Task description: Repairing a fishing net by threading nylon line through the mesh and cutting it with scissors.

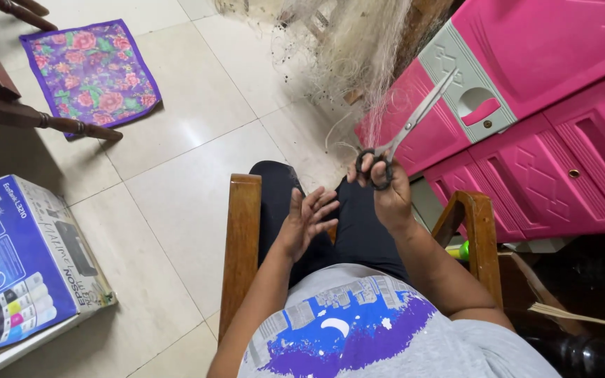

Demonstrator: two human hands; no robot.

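Scissors (404,133): held raised in the right hand (386,192), fingers through the black handle loops, grip clamped on them. The blades point up and away, nearly together, their tips at a hanging bundle of pale netting (358,49). Left hand (306,220): empty, fingers spread apart, palm turned up, just beside the right hand above the lap. Whether any strand is between the blades cannot be told. Loose threads lie on the tiled floor (190,105) below the bundle, suggesting some trimming is done; most of the netting hangs uncut. The person sits in a wooden armchair (241,245). Pink plastic cabinet (547,91) stands right; printed cardboard box (22,259) left.
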